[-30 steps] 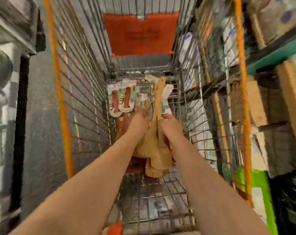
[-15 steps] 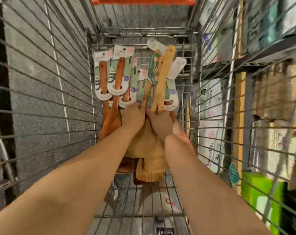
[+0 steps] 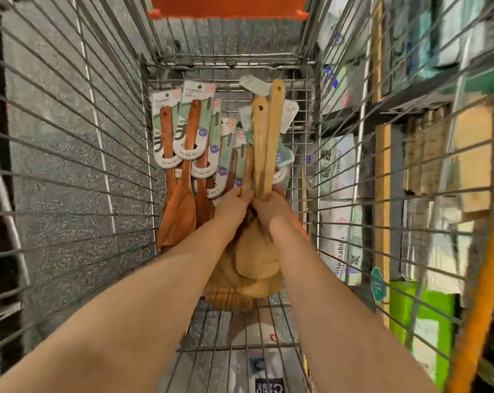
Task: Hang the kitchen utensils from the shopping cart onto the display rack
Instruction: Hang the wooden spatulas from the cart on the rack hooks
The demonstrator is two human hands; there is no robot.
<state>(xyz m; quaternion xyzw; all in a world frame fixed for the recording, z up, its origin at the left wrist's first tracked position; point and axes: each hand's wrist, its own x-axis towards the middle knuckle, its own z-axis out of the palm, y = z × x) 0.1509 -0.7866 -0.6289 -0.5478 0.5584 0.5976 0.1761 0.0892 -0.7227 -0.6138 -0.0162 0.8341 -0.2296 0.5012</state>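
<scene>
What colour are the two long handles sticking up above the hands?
Pale tan wood handles, lighter than the reddish-brown spatulas; head view.

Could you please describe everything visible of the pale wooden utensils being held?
The pale wooden utensils are a bundle of light tan pieces. Two long flat handles, each with a hole near its tip, point toward the far end of the cart; broad rounded heads lie nearer the viewer. The left hand and right hand grip them at the necks. Reddish spatulas lie to their left.

pale wooden spatulas [image 3: 264,143] bunched, handles together; reddish carded spatulas [image 3: 183,199] lying in cart [image 3: 226,56]
</scene>
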